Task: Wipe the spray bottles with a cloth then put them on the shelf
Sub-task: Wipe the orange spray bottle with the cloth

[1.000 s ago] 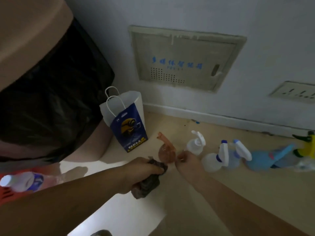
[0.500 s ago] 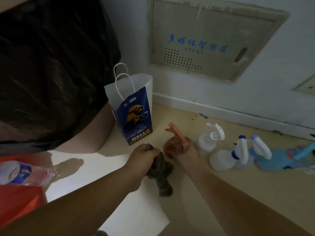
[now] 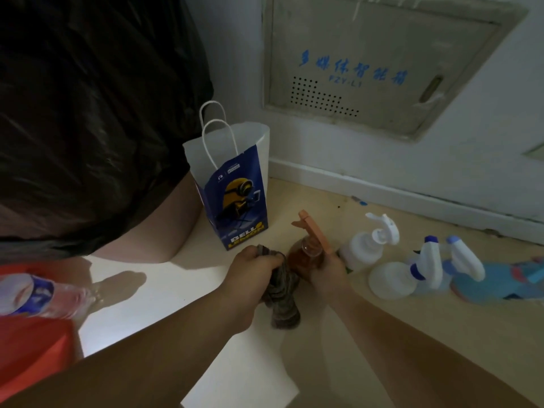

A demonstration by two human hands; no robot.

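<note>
Here the left hand (image 3: pixel 253 270) grips a dark cloth (image 3: pixel 283 295) against the orange spray bottle (image 3: pixel 304 259). The right hand's (image 3: pixel 327 273) fingers curl round that bottle, low over the floor (image 3: pixel 382 334). A paper bag (image 3: pixel 235 198) stands just behind, and a white spray bottle (image 3: pixel 362 249) crowds the right hand.

Orange spray bottle (image 3: pixel 306 257) upright, held; dark cloth (image 3: pixel 282 295) touching its side.

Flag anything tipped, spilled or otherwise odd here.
The blue spray bottle at far right seems to lie on its side on the floor, unlike the upright white bottle near it. Small specks litter the floor by the baseboard. No spill shows.
</note>
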